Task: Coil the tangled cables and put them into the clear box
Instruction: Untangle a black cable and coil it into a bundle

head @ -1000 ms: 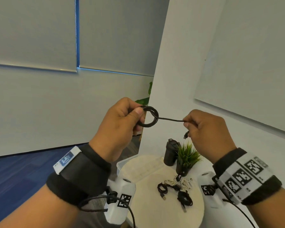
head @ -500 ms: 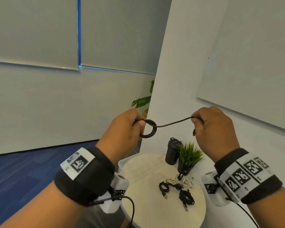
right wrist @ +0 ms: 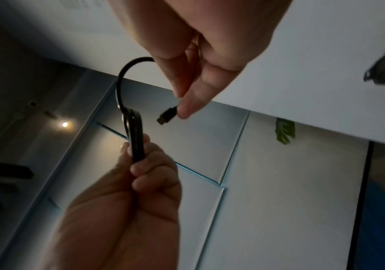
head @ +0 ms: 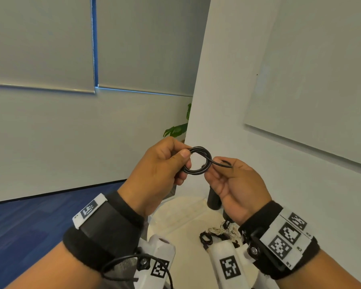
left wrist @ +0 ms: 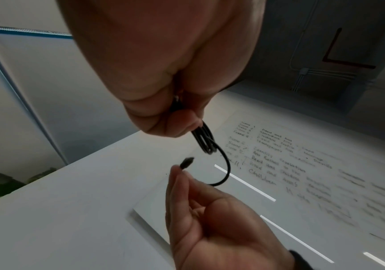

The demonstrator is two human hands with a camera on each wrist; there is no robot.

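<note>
A black cable (head: pixel 198 161) is wound into a small coil held in the air above the table. My left hand (head: pixel 186 158) pinches the coil's left side between thumb and fingers. Close to the coil's right side, my right hand (head: pixel 214 168) holds the short loose tail, which crosses over the coil. In the left wrist view the coil (left wrist: pixel 206 140) hangs from my left hand (left wrist: pixel 187 126), and my right hand (left wrist: pixel 180 173) pinches the tail just behind the plug (left wrist: pixel 187 162). In the right wrist view the plug (right wrist: pixel 168 115) sticks out from my right hand's fingertips (right wrist: pixel 187 111). No clear box shows.
Below my hands is a round pale table (head: pixel 186 257). On it lie tangled white and black cables (head: pixel 219 231) and a black bottle (head: pixel 214 200). A white wall corner rises just behind, with a whiteboard (head: pixel 311 80) to the right and blue floor to the left.
My right hand has come in from the right, bringing the stretched tail up to the coil. Both hands now sit close together and the head view has tilted down slightly.
</note>
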